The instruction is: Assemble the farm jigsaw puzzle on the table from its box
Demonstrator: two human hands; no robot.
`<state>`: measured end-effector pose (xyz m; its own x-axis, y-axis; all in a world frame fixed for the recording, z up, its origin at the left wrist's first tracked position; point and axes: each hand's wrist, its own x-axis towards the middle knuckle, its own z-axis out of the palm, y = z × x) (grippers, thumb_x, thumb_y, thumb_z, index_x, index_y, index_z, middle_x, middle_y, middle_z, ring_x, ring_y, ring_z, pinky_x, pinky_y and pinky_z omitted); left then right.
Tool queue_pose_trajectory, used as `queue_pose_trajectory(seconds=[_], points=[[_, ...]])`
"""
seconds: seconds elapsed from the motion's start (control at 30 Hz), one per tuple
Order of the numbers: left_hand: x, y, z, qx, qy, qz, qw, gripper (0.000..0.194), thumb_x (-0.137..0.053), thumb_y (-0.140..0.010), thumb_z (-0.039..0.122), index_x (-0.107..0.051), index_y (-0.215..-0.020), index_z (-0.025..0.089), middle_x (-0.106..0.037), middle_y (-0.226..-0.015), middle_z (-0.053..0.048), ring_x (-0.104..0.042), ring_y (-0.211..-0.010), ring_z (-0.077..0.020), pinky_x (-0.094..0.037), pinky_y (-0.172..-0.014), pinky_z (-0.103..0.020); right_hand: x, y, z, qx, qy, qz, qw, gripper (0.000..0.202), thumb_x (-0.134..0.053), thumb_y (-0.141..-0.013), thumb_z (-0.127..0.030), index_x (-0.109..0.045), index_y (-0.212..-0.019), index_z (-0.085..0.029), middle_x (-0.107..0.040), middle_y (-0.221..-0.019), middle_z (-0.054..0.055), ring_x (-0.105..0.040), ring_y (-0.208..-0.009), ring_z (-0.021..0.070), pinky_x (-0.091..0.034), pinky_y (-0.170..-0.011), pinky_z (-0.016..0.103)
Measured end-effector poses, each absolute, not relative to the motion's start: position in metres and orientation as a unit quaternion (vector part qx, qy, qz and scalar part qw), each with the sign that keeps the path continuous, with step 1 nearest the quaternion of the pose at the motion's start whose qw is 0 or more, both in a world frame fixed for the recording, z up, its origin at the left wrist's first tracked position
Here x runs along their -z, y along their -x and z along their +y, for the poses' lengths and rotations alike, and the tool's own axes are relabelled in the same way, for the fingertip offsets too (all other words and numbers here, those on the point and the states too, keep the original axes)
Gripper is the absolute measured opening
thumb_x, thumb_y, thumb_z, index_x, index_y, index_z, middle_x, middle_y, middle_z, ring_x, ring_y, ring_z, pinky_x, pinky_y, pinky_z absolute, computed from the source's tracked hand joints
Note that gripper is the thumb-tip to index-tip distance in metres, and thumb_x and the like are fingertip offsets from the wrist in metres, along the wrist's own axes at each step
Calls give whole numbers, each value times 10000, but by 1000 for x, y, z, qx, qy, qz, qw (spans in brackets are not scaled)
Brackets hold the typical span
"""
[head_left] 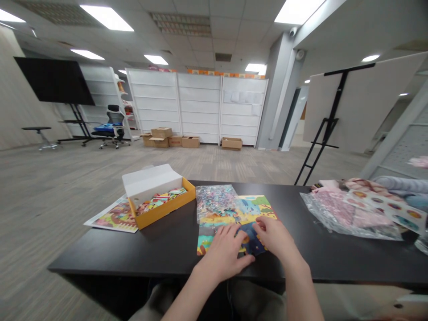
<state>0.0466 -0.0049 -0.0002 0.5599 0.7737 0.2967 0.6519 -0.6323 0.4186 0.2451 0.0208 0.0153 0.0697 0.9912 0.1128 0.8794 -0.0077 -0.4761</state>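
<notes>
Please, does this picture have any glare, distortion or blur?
Head view: ceiling lights burn out to white; same view, the plastic bag of pieces glints; same view, the television near the left edge looks slanted; same view, the puzzle sheet looks soft in fine detail.

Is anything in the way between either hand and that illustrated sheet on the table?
Nothing visible stands between the left hand or right hand and the illustrated sheet; both are right at it. Only the clear plastic bag of small pieces covers the sheet's far left corner, beyond the fingers.
</notes>
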Motion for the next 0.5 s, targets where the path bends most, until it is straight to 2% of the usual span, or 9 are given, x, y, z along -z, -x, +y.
queue_pose_trajectory(seconds=[0.23,0.37,0.5], points=[[-9,-14,-8,-212,-874,402,169,328,-730,-813,295,-622,-1119,246,-572,-1385,-102,-508,-1313,-300,-391,-1114,-478,-11,-226,22,-201,668,-681,223,383,-617,-864,-297,-670,-1216,-157,-746,-1048,128,-707,-914,250,-499,-819,327],[-9,-1,-10,-220,-873,396,180,345,-711,-821,255,-614,-1152,260,-580,-1373,-82,-513,-1303,-279,-398,-1115,-455,-5,-227,22,-178,636,-728,185,426,-706,-793,-302,-687,-1200,-176,-667,-1186,132,-657,-1073,274,-471,-927,339],[-9,2,-11,-223,-872,395,181,296,-717,-853,316,-620,-1125,253,-584,-1377,-85,-513,-1305,-285,-402,-1110,-460,-7,-226,20,-179,644,-725,168,468,-704,-797,-329,-670,-1235,-167,-639,-1198,142,-649,-1077,280,-463,-946,349]])
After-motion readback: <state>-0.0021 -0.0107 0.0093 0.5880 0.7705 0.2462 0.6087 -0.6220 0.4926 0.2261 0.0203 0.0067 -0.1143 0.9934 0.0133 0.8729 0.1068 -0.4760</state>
